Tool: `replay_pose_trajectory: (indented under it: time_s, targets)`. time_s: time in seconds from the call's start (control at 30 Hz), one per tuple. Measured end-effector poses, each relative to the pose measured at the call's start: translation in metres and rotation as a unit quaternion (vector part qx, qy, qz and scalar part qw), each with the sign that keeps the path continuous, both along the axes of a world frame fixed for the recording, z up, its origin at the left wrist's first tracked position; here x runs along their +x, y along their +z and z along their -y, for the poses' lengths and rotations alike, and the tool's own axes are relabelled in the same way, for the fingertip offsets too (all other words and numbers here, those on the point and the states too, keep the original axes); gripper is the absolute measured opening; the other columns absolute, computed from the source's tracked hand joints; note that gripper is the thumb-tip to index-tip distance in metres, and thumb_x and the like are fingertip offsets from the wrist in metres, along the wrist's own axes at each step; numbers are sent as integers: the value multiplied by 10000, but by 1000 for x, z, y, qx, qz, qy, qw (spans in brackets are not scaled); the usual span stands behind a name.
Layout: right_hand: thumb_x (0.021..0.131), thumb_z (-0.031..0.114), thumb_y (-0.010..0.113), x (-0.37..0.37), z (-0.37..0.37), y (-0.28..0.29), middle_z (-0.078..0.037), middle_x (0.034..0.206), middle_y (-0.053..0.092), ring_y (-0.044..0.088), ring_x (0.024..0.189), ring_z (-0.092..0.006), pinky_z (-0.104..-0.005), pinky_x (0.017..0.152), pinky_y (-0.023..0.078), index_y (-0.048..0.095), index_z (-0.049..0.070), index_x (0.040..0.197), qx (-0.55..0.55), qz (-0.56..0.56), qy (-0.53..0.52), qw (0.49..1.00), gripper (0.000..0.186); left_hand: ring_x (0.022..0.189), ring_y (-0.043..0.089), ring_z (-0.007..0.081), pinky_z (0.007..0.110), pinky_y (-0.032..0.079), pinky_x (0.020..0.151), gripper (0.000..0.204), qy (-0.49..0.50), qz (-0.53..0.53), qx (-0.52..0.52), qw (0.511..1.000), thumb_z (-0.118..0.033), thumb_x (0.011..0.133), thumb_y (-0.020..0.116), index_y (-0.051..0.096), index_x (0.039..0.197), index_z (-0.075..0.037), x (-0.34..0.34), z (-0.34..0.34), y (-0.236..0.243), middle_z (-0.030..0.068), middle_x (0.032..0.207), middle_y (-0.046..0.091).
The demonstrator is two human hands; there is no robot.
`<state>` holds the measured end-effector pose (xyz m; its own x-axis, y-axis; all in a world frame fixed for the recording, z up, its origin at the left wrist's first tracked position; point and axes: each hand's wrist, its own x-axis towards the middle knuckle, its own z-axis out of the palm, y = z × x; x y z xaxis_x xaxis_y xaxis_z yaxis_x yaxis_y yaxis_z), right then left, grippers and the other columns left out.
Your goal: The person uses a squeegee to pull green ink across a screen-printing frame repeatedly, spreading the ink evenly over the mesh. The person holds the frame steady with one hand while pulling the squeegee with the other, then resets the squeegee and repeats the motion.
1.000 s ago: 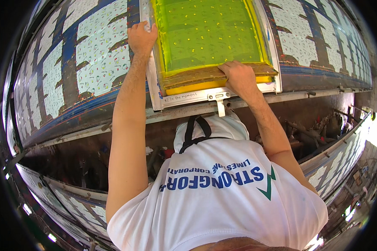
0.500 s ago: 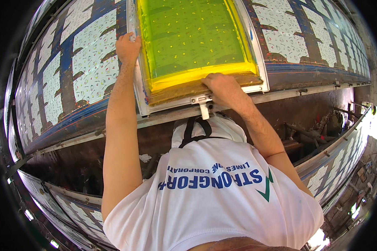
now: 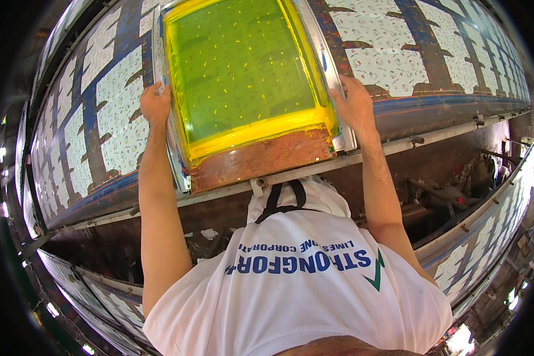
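A screen-printing frame (image 3: pixel 327 64) with yellow-green mesh (image 3: pixel 237 71) stretches away from me over the long table. Bright yellow borders the mesh, and a stained reddish-brown strip (image 3: pixel 264 155) runs along its near end. My left hand (image 3: pixel 155 105) is closed around the frame's left side, with a small pale piece showing at its fingertips. On the opposite side, my right hand (image 3: pixel 356 108) grips the frame's right side, its fingers partly hidden by the edge. Below the near end, a small light metal bracket (image 3: pixel 257 187) shows at the rail.
White printed fabric panels (image 3: pixel 385 70) lie in rows on the table to both sides. A metal rail (image 3: pixel 391 148) with pegs follows the table's near edge. Between this table and another behind me (image 3: pixel 469 255) runs a dark gap with pipes and scraps.
My right hand has moved from the screen's near end to its right side. The screen has shifted left, and its brown near strip shows broader. My left hand still holds the left side.
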<state>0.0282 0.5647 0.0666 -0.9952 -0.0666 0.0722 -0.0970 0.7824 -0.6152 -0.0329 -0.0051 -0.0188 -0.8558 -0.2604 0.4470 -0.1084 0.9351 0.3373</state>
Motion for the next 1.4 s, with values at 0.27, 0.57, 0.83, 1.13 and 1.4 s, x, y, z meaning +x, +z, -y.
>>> replay_pose_trajectory:
  time_s: [0.27,0.57,0.83,1.13,1.4]
  targets:
    - [819,340,900,-27,-11,-28,-232,1178,702,677,1158,-409,-481,1018,552,712,-63,1302,42,20,-29,999,656,1029,718,368,470,572,915,307,-12,-4,21,1000,-279,877,836,836,1125,-98,-5,1,3,125,1098,785]
    - [731,210,858,-28,-3,-12,-200,1097,704,711,1027,-370,-451,919,584,735,-66,1258,26,-7,-56,998,607,999,745,329,429,593,894,331,-2,-8,55,998,-240,865,873,841,1154,-84,-7,7,-6,135,1125,789]
    - [705,249,830,-46,-35,45,-186,949,678,707,907,-390,-478,804,595,781,-9,1120,19,-46,-20,999,491,821,707,249,372,572,766,339,1,7,36,999,-270,878,892,853,1159,-85,-29,-16,52,115,1023,800]
    - [707,273,832,-114,-274,19,-183,941,687,707,917,-383,-483,845,583,799,1,1082,48,-32,-52,997,464,903,735,255,372,584,817,362,14,54,25,998,-286,870,883,849,1184,-110,-102,-247,64,117,1107,790]
    - [712,226,847,-224,-262,62,-201,1004,697,704,964,-400,-483,873,580,758,-54,1142,57,-93,-12,994,521,1009,741,315,431,584,918,377,-2,-42,28,999,-313,823,893,861,1145,-118,-181,-241,108,133,1120,789]
